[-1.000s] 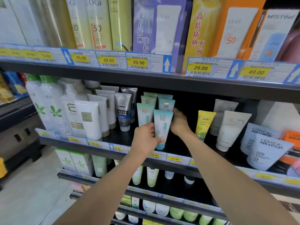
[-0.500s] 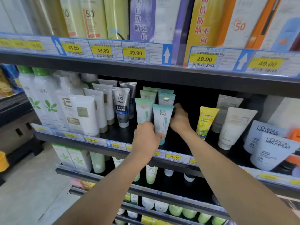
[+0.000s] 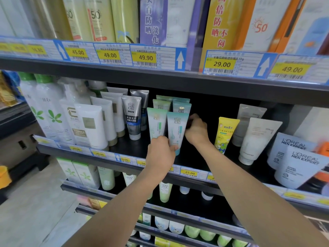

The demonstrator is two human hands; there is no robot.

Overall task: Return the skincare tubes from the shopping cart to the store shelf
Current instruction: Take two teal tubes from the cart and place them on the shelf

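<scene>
1. Head view: both arms reach to the middle store shelf [image 3: 135, 147], as half a second earlier; the front teal tube [image 3: 176, 131] stands slightly lower and more upright among its row than before.
2. The left hand [image 3: 160, 154] pinches the tube's lower end, its grip closed round the cap end, thumb on the front face.
3. The right hand [image 3: 195, 131] has its fingers curled at the tube's right edge, steadying it; the fingertips are partly hidden.
4. A second teal tube [image 3: 155, 122] stands just beside on the left, a yellow tube [image 3: 225, 134] well to the right.
</scene>
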